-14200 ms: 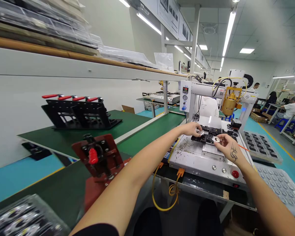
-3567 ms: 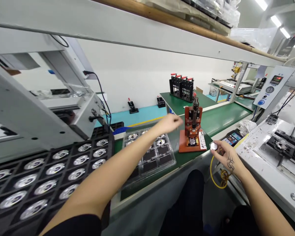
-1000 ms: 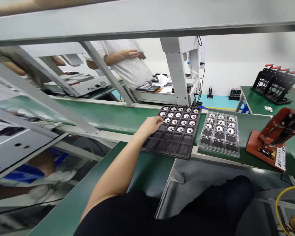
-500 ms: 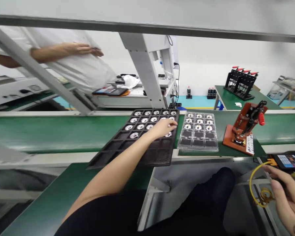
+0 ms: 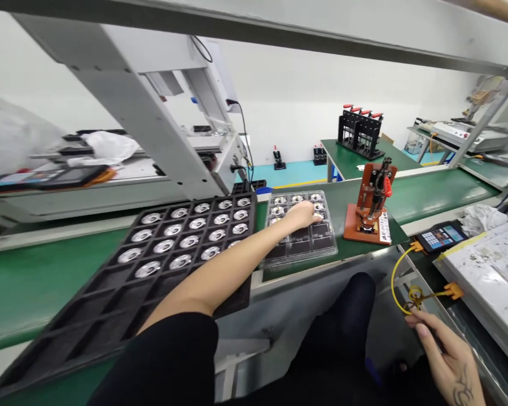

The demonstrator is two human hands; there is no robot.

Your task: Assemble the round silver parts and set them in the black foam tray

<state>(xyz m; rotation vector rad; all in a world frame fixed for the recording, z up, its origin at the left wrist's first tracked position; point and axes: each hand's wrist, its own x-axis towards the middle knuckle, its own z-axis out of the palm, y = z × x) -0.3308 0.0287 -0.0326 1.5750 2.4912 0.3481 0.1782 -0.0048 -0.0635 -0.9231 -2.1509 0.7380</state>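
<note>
My left hand is over the clear plastic tray, its fingers closed at a round part in the right column; whether it grips that part is hidden. Round silvery parts fill the tray's upper rows, and lower pockets show dark. To the left lies a big black tray with several round parts in its far pockets, partly under my left forearm. My right hand is low at the right, fingertips pinched beside the coiled yellow cable; what they hold is too small to name.
A red-brown clamp fixture with a red handle stands right of the clear tray. Beyond it are a handheld controller and a white machine. A grey beam crosses overhead. A black rack stands on a far green table.
My left hand has moved right, from the black tray to the clear tray. The view has turned right. My right hand has come in beside the yellow cable, its fingers closer together.
</note>
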